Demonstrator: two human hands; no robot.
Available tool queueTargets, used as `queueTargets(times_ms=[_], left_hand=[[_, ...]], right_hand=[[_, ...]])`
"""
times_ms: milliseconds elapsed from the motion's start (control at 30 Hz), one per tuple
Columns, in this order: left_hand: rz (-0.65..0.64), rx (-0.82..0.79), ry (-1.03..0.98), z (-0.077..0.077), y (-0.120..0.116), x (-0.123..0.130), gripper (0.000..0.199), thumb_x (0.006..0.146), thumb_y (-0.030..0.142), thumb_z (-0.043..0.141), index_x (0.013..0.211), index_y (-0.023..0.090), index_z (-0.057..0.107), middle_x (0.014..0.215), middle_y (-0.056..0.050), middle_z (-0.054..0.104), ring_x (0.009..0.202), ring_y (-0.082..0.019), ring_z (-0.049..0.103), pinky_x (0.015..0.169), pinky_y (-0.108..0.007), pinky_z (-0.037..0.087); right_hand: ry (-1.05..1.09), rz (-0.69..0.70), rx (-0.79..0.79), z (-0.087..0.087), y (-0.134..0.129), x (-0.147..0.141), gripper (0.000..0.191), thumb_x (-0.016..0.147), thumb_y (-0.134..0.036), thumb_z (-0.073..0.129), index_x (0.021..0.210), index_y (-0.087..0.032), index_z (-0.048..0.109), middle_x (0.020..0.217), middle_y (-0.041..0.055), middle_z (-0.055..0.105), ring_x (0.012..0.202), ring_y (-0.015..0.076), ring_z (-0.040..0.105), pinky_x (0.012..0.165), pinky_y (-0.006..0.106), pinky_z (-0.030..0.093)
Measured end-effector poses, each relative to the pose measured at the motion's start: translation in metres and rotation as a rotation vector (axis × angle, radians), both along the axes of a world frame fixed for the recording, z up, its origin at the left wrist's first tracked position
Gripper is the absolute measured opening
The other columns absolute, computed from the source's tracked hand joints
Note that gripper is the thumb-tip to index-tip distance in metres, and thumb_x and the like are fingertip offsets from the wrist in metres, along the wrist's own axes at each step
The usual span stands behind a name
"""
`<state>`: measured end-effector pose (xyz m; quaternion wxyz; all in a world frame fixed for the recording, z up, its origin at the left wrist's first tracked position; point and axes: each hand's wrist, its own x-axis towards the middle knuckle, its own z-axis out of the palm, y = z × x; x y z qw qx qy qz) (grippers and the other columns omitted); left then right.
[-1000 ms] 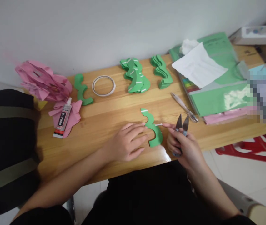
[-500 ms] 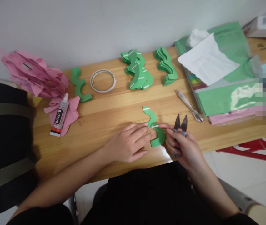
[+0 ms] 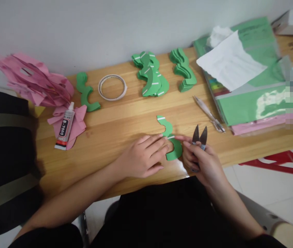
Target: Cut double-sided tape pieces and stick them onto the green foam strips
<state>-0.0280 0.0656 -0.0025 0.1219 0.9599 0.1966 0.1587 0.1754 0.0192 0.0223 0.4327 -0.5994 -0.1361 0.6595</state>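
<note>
A wavy green piece (image 3: 175,151) with two white strips lies on the wooden table (image 3: 115,125). My left hand (image 3: 145,156) rests flat with its fingertips on the piece's left edge. My right hand (image 3: 200,155) is wrapped round a pair of scissors (image 3: 196,135), blades pointing away and slightly apart, while its index fingertip touches the piece near the middle strip. Behind lie a heap of green pieces with white strips (image 3: 152,77), a neat green stack (image 3: 184,70) and another green stack (image 3: 84,94). A roll of tape (image 3: 124,90) lies between the stacks.
Pink folded material (image 3: 36,81) and a glue tube (image 3: 65,128) are at the left, beside a black bag (image 3: 4,155). On the right are a pen (image 3: 207,112), green sheets in plastic (image 3: 254,105) and a white paper (image 3: 231,62). A wall stands behind the table.
The view has shifted slightly. Both hands stay almost still around the green piece, and the scissors remain in my right hand.
</note>
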Motion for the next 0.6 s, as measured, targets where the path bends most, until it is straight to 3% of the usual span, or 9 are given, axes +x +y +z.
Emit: queueTargets(times_ms=[600], left_hand=[[0.040,0.051,0.130,0.0030,-0.0095,0.0059,0.059,0.094,0.052,0.045,0.133,0.008,0.052,0.135,-0.017,0.060,0.129,-0.034,0.051,0.101,-0.042,0.037]], right_hand=[[-0.152,-0.046,0.008,0.0009,-0.0004,-0.0020,0.037,0.071,-0.030,0.071,0.102,-0.010,0.069,0.048,-0.0122,0.028,0.040,0.0046,0.022,0.040,0.021,0.011]])
